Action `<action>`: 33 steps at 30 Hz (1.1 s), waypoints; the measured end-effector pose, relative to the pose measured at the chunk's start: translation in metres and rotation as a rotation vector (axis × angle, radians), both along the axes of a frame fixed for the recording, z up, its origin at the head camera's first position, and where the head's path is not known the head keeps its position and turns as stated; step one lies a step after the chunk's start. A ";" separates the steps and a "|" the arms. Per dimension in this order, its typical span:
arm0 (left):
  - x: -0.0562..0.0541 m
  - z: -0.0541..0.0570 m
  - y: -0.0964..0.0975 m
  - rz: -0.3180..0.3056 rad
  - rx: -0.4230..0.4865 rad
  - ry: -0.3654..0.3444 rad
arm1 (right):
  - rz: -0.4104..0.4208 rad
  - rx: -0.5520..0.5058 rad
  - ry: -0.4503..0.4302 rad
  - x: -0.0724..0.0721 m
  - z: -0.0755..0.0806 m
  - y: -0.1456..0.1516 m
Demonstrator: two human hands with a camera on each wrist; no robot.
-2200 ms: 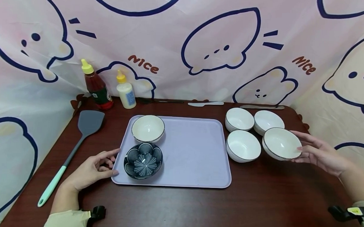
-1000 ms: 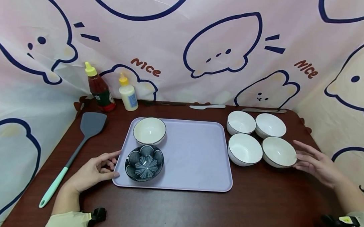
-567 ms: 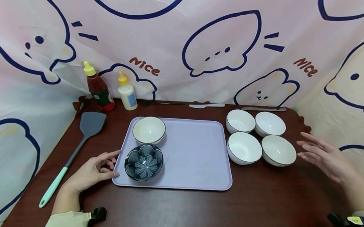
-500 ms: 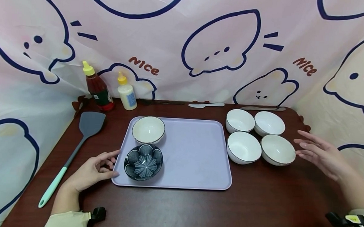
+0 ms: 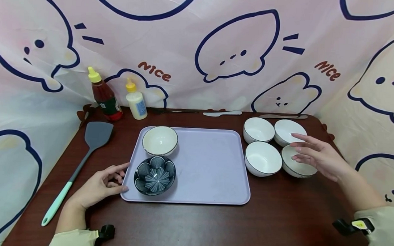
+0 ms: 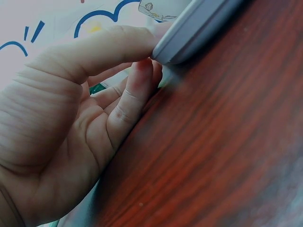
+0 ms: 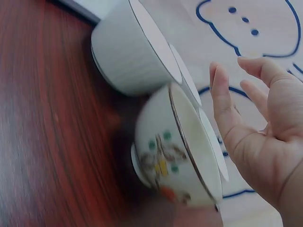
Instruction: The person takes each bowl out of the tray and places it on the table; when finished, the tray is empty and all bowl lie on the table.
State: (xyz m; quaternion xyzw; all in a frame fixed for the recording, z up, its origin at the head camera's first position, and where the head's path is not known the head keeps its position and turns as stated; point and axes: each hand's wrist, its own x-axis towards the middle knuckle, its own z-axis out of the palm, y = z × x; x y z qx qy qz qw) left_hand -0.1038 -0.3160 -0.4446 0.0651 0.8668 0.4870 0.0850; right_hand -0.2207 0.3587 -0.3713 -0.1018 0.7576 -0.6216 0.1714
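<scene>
My left hand (image 5: 98,184) holds the left edge of a lilac tray (image 5: 211,167); in the left wrist view the thumb lies at the rim (image 6: 173,49) with curled fingers below. On the tray's left side stand a cream bowl (image 5: 159,140) and, nearer me, a dark blue petal-patterned bowl (image 5: 156,177). My right hand (image 5: 323,156) is over the bowls at the right, fingers spread, holding nothing. Beneath it, partly covered, stands a brown-rimmed bowl (image 5: 296,168) with a painted flower pattern (image 7: 163,158). White bowls stand beside it: front left (image 5: 263,159), back left (image 5: 258,130), back right (image 5: 286,130).
A grey spatula (image 5: 85,151) with a mint handle lies left of the tray. A red sauce bottle (image 5: 106,98) and a small white bottle (image 5: 137,102) stand at the back left. A white plastic knife (image 5: 221,113) lies along the table's back edge.
My right hand set the brown-rimmed bowl down beside the white bowls, let go, drew back right, then moved left above it. My left hand has stayed at the tray edge.
</scene>
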 end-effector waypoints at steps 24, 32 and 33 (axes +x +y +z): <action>0.000 0.000 0.003 0.000 -0.008 0.012 | 0.205 -0.014 -0.140 -0.043 0.005 -0.164; 0.000 -0.002 0.001 -0.013 0.004 0.037 | 0.287 0.013 -0.129 -0.061 -0.004 -0.218; 0.000 -0.003 0.001 -0.014 0.005 0.040 | 0.299 0.019 -0.130 -0.063 -0.005 -0.224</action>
